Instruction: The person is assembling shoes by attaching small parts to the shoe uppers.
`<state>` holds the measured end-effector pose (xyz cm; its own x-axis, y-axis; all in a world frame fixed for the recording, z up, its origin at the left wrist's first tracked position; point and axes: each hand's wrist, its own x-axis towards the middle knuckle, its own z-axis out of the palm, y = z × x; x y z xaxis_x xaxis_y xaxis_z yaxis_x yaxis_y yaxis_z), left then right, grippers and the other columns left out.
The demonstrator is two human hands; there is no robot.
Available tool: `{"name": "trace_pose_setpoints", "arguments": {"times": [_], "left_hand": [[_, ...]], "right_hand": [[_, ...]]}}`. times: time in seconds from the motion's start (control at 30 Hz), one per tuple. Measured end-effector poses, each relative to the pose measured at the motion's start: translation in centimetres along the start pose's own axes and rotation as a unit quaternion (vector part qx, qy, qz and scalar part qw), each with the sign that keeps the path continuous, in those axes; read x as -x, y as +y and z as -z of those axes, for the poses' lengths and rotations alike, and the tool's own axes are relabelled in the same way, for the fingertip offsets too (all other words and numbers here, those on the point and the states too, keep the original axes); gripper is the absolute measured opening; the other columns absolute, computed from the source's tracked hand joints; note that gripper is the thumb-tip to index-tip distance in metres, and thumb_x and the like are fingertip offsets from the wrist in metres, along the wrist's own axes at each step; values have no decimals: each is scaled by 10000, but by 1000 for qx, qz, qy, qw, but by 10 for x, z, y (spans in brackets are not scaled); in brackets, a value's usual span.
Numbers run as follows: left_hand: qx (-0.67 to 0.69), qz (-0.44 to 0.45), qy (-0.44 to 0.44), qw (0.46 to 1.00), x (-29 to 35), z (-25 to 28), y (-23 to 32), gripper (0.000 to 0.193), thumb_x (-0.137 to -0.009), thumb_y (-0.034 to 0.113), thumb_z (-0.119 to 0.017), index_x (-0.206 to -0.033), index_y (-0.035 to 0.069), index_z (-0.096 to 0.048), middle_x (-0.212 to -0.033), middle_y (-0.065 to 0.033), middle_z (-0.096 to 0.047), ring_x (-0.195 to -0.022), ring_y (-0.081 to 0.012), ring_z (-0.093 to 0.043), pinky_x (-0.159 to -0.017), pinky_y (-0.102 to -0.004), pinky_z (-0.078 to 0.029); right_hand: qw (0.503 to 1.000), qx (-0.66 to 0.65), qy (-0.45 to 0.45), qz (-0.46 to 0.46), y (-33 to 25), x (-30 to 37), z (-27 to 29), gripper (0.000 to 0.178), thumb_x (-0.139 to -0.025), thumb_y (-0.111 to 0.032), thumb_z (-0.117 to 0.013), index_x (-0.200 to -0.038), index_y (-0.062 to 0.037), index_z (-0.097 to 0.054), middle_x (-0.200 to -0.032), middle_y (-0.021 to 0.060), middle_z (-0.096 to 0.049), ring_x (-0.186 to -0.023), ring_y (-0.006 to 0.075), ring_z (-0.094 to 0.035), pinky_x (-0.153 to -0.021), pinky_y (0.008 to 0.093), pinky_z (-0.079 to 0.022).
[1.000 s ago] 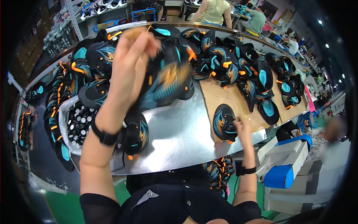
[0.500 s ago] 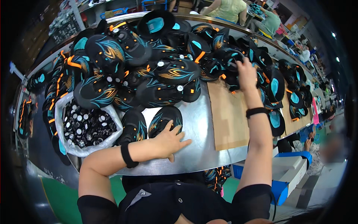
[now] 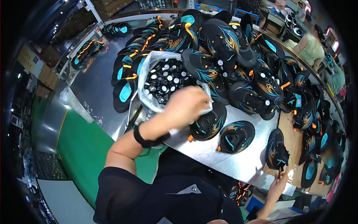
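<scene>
My left hand is over the near right rim of a white plastic bag, smeared by motion with its fingers mostly hidden. Inside the bag lie many small black parts with white round faces, likely lace buckles. At the table's near right, my right hand pinches a dark strap or cord at the heel end of a black shoe with blue and orange patterning. Two similar shoes, one beside my left hand and another to its right, rest on the metal tabletop.
A large heap of matching shoes covers the back of the metal table. Rows of shoes line the bag's left. Brown cardboard lies at the right. Green floor shows at left; other people sit beyond the table.
The view has turned left. My left hand has gone from a shoe on the table to the bag's rim. My right hand has come from the heap to the near edge, holding a shoe.
</scene>
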<state>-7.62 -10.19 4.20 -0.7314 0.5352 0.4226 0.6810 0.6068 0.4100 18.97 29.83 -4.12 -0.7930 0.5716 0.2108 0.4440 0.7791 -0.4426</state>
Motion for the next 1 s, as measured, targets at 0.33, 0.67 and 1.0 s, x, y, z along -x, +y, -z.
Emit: {"name": "trace_pose_setpoints", "arguments": {"times": [0.33, 0.67, 1.0], "left_hand": [[-279, -29, -97, 955, -39, 9, -114, 271, -737, 34, -554, -991, 69, -641, -1001, -147, -527, -950, -322, -560, -734, -400, -519], [-31, 39, 1, 999, 15, 24, -41, 216, -703, 51, -706, -882, 31, -587, -859, -128, -612, -730, -295, -614, -658, -366, -485], [312, 37, -104, 944, 12, -138, 81, 227, -838, 40, -634, -1060, 6, -603, -937, -120, -644, -702, -188, -653, -618, -283, -493]], "right_hand": [[921, -135, -123, 343, -139, -24, -49, 484, -669, 181, -486, -1110, 0, -571, -1042, 168, -584, -884, 310, -634, -724, 389, -533], [886, -332, -170, 277, -146, -24, -94, 179, -734, 51, -632, -904, 2, -601, -927, 101, -619, -823, 220, -600, -732, 315, -491], [832, -545, -75, 72, -144, -19, -93, 97, -926, -83, -562, -946, 9, -583, -900, 58, -630, -832, 127, -576, -781, 262, -451]]}}
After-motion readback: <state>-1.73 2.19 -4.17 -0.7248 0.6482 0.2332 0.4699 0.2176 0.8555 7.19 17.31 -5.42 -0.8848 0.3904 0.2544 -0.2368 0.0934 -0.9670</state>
